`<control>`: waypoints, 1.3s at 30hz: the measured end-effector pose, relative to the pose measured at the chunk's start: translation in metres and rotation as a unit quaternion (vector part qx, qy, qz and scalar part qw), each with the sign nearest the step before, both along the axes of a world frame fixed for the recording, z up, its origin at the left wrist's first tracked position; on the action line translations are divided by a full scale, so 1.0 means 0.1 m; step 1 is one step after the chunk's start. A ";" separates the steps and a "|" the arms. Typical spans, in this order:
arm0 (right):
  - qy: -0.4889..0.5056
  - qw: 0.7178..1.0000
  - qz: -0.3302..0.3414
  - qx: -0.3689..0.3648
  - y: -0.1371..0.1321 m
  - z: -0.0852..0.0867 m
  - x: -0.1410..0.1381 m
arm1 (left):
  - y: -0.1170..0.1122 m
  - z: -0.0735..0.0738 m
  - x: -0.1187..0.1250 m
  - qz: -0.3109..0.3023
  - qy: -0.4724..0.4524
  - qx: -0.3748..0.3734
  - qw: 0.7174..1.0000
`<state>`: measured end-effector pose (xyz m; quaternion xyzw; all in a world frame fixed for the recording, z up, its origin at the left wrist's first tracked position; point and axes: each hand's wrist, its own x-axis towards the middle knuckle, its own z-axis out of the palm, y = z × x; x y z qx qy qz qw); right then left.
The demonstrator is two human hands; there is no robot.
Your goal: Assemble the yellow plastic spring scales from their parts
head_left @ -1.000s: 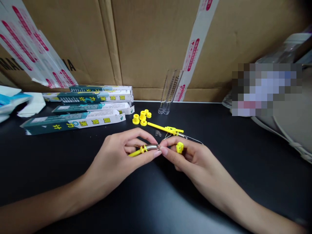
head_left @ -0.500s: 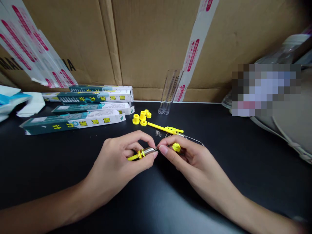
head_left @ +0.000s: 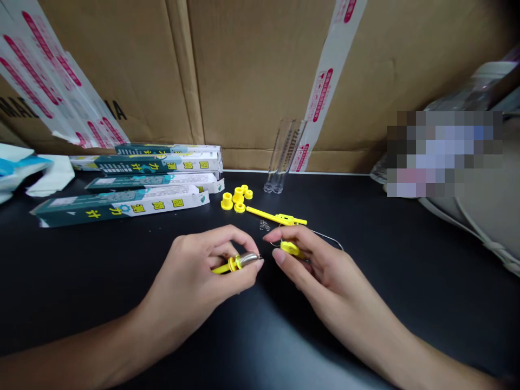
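My left hand (head_left: 215,265) is closed around a yellow plastic rod (head_left: 221,268) with a metal spring (head_left: 247,260) at its right end. Thumb and index finger pinch the spring near its tip. My right hand (head_left: 320,260) is curled around a small yellow plastic piece (head_left: 289,248), its thumb and index fingertips apart. The other fingers and part of that piece are hidden. Just beyond the right hand lies another yellow rod (head_left: 264,214) with a slotted part. A loose small spring (head_left: 264,225) rests between the hands, beside a bent metal wire (head_left: 331,238).
Several yellow caps (head_left: 238,196) stand on the black table (head_left: 260,346). Behind them, clear tubes (head_left: 280,157) stand upright near a large cardboard box (head_left: 252,70). Several printed cartons (head_left: 125,206) lie at left. A bag (head_left: 479,216) sits at right.
My right fingertips have drawn away from the spring's tip and parted, bringing the yellow piece into fuller view. My left hand keeps its hold, slightly lower in view.
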<state>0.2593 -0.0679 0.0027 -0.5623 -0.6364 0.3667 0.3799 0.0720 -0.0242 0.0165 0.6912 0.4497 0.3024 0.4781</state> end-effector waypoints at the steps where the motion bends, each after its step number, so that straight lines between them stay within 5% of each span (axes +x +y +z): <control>1: -0.025 1.000 0.002 0.017 -0.01 0.00 0.00 | 0.00 0.00 0.00 0.000 -0.002 -0.002 1.000; 7: -0.125 0.987 0.011 0.095 -0.11 0.00 -0.01 | 0.02 0.01 0.00 0.010 -0.002 0.005 1.000; 39: -0.148 0.981 -0.010 0.128 -0.15 0.03 -0.09 | 0.03 -0.02 -0.02 0.018 -0.005 0.046 0.999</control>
